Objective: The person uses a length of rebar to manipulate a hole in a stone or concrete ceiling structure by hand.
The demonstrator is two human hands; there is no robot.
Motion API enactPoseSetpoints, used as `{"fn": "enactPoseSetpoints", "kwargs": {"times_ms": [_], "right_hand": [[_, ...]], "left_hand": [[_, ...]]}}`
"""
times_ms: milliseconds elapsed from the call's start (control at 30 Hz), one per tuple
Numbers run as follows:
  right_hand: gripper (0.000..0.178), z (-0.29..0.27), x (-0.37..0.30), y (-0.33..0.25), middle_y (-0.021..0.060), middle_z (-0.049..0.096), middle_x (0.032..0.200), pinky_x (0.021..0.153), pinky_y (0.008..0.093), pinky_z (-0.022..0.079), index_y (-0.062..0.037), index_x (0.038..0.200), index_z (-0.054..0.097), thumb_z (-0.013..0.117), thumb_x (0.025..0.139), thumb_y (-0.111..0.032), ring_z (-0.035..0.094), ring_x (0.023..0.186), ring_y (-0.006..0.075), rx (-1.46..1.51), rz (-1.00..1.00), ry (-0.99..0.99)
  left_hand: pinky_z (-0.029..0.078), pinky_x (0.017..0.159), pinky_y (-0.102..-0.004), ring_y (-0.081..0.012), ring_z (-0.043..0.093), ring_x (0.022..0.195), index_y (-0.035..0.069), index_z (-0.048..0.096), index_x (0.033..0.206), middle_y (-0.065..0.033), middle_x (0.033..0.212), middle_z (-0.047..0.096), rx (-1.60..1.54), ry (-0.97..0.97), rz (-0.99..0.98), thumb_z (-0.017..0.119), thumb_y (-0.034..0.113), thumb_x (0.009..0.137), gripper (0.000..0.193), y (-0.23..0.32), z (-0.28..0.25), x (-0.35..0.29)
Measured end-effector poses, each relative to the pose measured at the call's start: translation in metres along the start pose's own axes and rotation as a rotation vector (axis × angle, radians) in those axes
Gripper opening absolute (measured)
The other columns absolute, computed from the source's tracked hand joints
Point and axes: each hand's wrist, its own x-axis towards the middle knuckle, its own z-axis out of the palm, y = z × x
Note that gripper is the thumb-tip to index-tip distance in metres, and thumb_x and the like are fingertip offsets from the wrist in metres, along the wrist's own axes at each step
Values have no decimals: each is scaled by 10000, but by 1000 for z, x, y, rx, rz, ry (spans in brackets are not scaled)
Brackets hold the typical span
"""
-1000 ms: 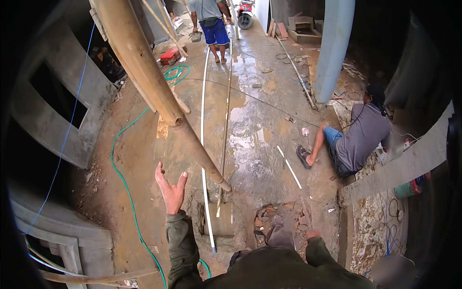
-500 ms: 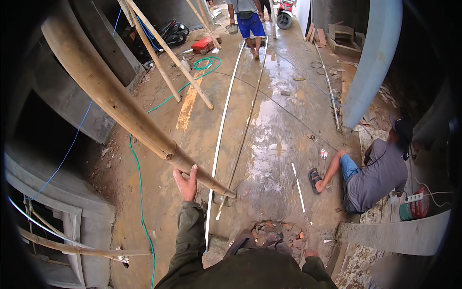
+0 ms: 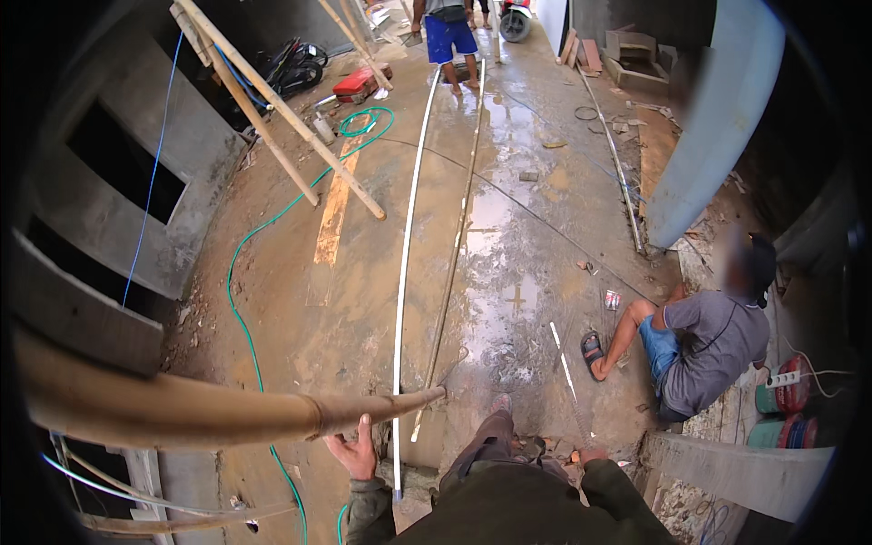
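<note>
A thick bamboo pole [image 3: 218, 413] slants in from the left, its lower end on the wet floor ahead of me. My left hand [image 3: 354, 451] is closed around it near that end, thumb up along its side. By my right leg, my right hand [image 3: 593, 453] is low and closed. What it grips, if anything, I cannot make out; a thin dark line runs from near it to a narrow white strip [image 3: 563, 363]. Broken bricks [image 3: 574, 461] lie beside that hand. One of my feet [image 3: 502, 402] is on the wet floor, just right of the pole's end.
A long white pipe [image 3: 409, 236] and a thin pole [image 3: 459, 236] run ahead along the floor. A green hose [image 3: 241, 313] curves at left. One person [image 3: 708, 341] sits at right by a concrete ledge [image 3: 740, 472]; another [image 3: 451, 41] stands far ahead. Leaning bamboo poles [image 3: 300, 127] rise at left.
The pole now lies flatter across my view, with my left hand still on it. My right hand has come forward, and one foot has stepped ahead. The far person's legs have shifted.
</note>
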Motion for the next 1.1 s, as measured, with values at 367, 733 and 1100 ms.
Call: {"fn": "enactPoseSetpoints", "kwargs": {"times_ms": [367,733,1100], "right_hand": [[470,-77,18,-140,230,630,900,772,409,483,19,855,654,692,663,-408,600,901,368,45,-72,123],[579,-133,70,-204,261,602,963,845,413,447,40,933,634,622,691,-487,576,954,375,-54,-129,84],[446,-183,99,-296,200,604,1050,859,384,465,-34,1030,634,610,700,-333,585,1000,305,-22,-155,-62]], "left_hand": [[355,958,-377,-253,433,1134,-28,236,1288,-186,1284,385,140,-41,-163,668,26,760,684,-43,-16,-18],[342,975,-383,-274,409,1163,-27,207,1352,-208,1331,334,134,46,-146,631,49,782,715,-20,23,-3],[362,942,-406,-292,416,1137,-10,234,1336,-213,1333,332,160,-39,-100,633,58,786,682,-20,147,43]]}}
